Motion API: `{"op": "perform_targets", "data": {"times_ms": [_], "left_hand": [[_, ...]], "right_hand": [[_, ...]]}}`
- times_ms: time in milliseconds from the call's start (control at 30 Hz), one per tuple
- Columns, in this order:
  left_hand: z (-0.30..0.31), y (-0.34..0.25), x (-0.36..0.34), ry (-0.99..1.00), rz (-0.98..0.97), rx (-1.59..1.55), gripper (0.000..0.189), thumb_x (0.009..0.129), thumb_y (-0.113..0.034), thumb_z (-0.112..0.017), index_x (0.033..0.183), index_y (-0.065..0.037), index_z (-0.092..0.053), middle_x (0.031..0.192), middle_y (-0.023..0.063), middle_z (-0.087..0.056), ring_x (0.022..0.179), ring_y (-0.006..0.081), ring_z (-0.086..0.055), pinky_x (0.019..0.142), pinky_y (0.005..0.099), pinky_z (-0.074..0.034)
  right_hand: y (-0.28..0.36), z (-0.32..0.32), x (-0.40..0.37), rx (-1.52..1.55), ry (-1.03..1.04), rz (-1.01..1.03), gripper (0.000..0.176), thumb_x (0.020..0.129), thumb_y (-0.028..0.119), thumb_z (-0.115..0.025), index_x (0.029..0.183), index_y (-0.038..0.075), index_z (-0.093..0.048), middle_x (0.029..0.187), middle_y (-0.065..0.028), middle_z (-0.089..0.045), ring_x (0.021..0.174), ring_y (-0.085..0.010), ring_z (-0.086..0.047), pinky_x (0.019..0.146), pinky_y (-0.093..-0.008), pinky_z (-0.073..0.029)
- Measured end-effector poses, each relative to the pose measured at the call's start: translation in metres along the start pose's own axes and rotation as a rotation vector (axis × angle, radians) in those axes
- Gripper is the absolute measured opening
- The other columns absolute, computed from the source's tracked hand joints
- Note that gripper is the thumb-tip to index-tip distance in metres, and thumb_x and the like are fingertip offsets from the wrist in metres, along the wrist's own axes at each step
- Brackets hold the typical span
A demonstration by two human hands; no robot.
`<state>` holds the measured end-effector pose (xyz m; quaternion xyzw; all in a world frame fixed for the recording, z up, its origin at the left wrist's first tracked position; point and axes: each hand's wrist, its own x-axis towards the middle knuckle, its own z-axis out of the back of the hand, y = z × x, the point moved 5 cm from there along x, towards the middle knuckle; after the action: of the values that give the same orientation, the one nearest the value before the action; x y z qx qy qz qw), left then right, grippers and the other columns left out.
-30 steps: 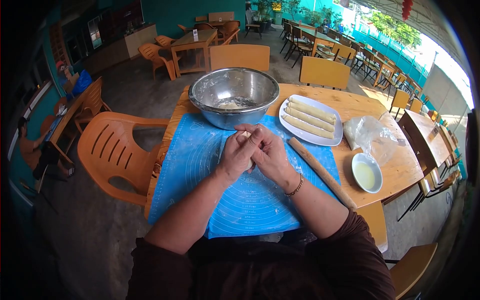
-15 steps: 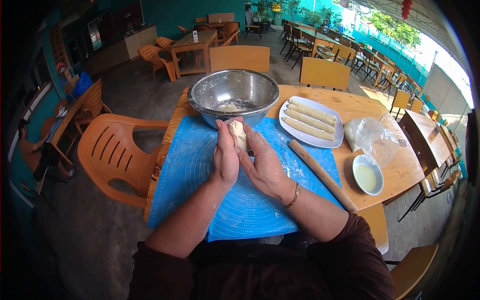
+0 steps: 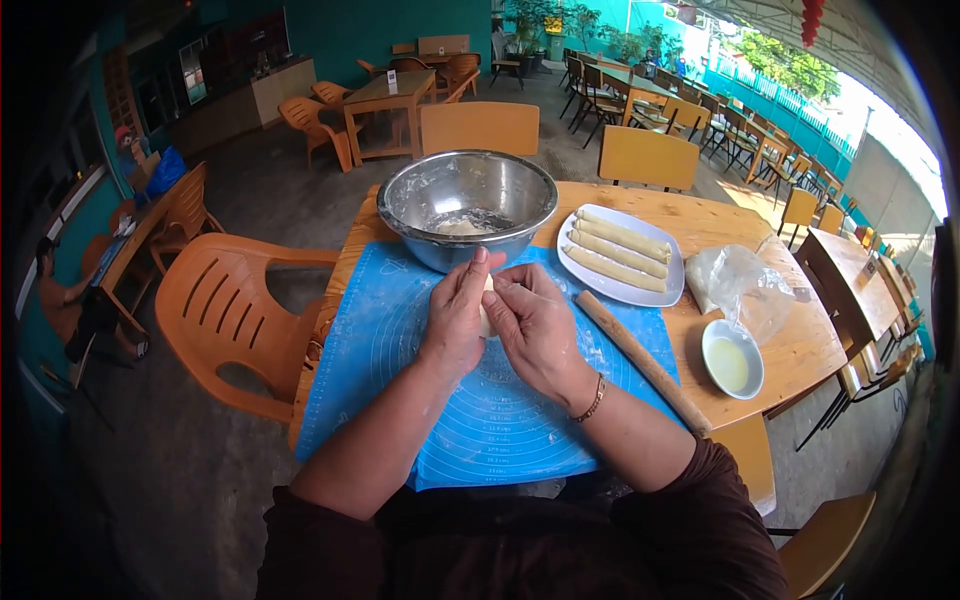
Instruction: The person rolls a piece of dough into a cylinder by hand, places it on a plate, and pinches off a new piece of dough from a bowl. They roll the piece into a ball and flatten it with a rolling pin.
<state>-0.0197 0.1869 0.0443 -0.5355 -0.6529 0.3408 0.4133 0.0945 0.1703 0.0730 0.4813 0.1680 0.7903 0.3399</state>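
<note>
The piece of dough (image 3: 487,318) was held between the two hands, in front of the chest and above the blue mat (image 3: 400,330). It had just been covered more closely: a moment earlier more of its top was exposed between the palms, and now only a pale strip was shown in the gap. By this, it was judged, the dough was being pressed and shaped within the hands rather than on the mat.

The left hand (image 3: 452,312) was held on edge, its fingers pointed up and away and its palm pressed to the dough's side. The right hand (image 3: 538,325) was curled in from the other side, its thumb and bent fingers closed on the dough as if in a pinch; the exact contact of the hidden fingertips could not be told. Both forearms were extended forward and angled inward, and a bracelet (image 3: 594,398) was worn on the right wrist.

Just beyond the grip, the metal bowl (image 3: 420,247) was set. To its right were placed the plate (image 3: 640,297) of dough rolls (image 3: 615,264) and, nearer, the rolling pin (image 3: 645,362).
</note>
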Motion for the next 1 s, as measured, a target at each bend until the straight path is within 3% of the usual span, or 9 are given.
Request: {"op": "perform_targets", "data": {"times_ms": [267,367,500,567,633,733,767,900,1000], "left_hand": [[0.004,0.003,-0.004,-0.098,-0.002,0.009,0.057,0.105,-0.043,-0.044,0.129,0.008,-0.052,0.122,0.0191,-0.06,0.11,0.0244,-0.061,0.093,0.0325,-0.052],[-0.004,-0.003,-0.013,-0.113,0.008,-0.017,0.073,0.105,-0.052,-0.035,0.143,0.01,-0.035,0.136,0.0256,-0.051,0.122,0.0341,-0.056,0.101,0.0404,-0.049],[-0.016,-0.009,-0.018,-0.051,0.053,-0.064,0.067,0.106,-0.048,-0.035,0.141,0.009,-0.039,0.137,0.0251,-0.05,0.125,0.0323,-0.053,0.101,0.0397,-0.048],[-0.023,0.0,-0.023,0.017,-0.135,0.16,0.062,0.106,-0.042,-0.038,0.141,0.009,-0.041,0.135,0.0235,-0.054,0.125,0.0259,-0.054,0.102,0.0323,-0.044],[-0.029,0.01,-0.026,-0.056,-0.336,0.37,0.058,0.108,-0.04,-0.034,0.142,0.006,-0.044,0.132,0.0215,-0.057,0.124,0.0228,-0.054,0.103,0.0293,-0.041],[-0.009,0.009,-0.018,0.037,-0.225,0.397,0.063,0.108,-0.045,-0.026,0.142,0.006,-0.044,0.136,0.0216,-0.054,0.126,0.0238,-0.052,0.104,0.0317,-0.04],[-0.008,0.013,-0.013,0.001,-0.035,0.09,0.072,0.107,-0.052,-0.019,0.145,0.005,-0.039,0.141,0.0211,-0.049,0.129,0.0247,-0.049,0.106,0.0341,-0.038],[-0.035,-0.017,-0.033,0.301,-0.289,0.156,0.074,0.106,-0.051,-0.009,0.153,0.004,-0.022,0.156,0.0192,-0.033,0.145,0.0258,-0.03,0.119,0.034,-0.022],[-0.041,-0.001,-0.042,0.325,-0.185,0.048,0.072,0.106,-0.048,-0.006,0.154,0.004,-0.021,0.158,0.0197,-0.028,0.148,0.0264,-0.023,0.121,0.0344,-0.016]], "right_hand": [[0.014,-0.006,-0.009,-0.028,-0.035,0.056,0.042,0.098,0.018,-0.053,0.133,-0.004,-0.054,0.136,-0.0275,-0.048,0.129,-0.0415,-0.045,0.108,-0.0461,-0.036],[0.019,-0.014,-0.017,0.422,0.162,0.088,0.056,0.105,0.023,-0.038,0.151,-0.007,-0.026,0.158,-0.0301,-0.02,0.15,-0.0403,-0.015,0.122,-0.0418,-0.013],[0.021,-0.011,-0.008,0.351,0.093,0.09,0.056,0.105,0.023,-0.036,0.149,-0.01,-0.027,0.157,-0.0308,-0.021,0.149,-0.0403,-0.017,0.122,-0.0402,-0.013],[-0.009,-0.007,0.011,0.232,-0.109,-0.031,0.058,0.105,0.025,-0.035,0.149,-0.012,-0.025,0.157,-0.0311,-0.021,0.149,-0.0401,-0.018,0.122,-0.0397,-0.013],[-0.02,-0.009,0.009,0.357,-0.015,-0.084,0.06,0.105,0.027,-0.035,0.149,-0.013,-0.023,0.157,-0.032,-0.02,0.149,-0.0403,-0.017,0.122,-0.0395,-0.013],[0.006,-0.012,-0.011,0.497,0.117,-0.068,0.066,0.105,0.033,-0.034,0.149,-0.014,-0.02,0.157,-0.0334,-0.017,0.149,-0.0424,-0.013,0.122,-0.0414,-0.012],[0.025,-0.009,-0.016,0.397,0.073,0.078,0.064,0.105,0.031,-0.033,0.149,-0.014,-0.022,0.157,-0.0339,-0.017,0.149,-0.0437,-0.012,0.122,-0.0427,-0.012],[0.014,-0.006,-0.004,0.168,0.003,0.143,0.063,0.105,0.028,-0.033,0.15,-0.014,-0.018,0.158,-0.0345,-0.013,0.149,-0.0462,-0.01,0.122,-0.0462,-0.01],[-0.026,-0.003,0.0,-0.004,-0.015,0.116,0.069,0.104,0.03,-0.034,0.151,-0.013,-0.007,0.159,-0.034,-0.008,0.149,-0.0461,-0.007,0.122,-0.047,-0.009]]}}
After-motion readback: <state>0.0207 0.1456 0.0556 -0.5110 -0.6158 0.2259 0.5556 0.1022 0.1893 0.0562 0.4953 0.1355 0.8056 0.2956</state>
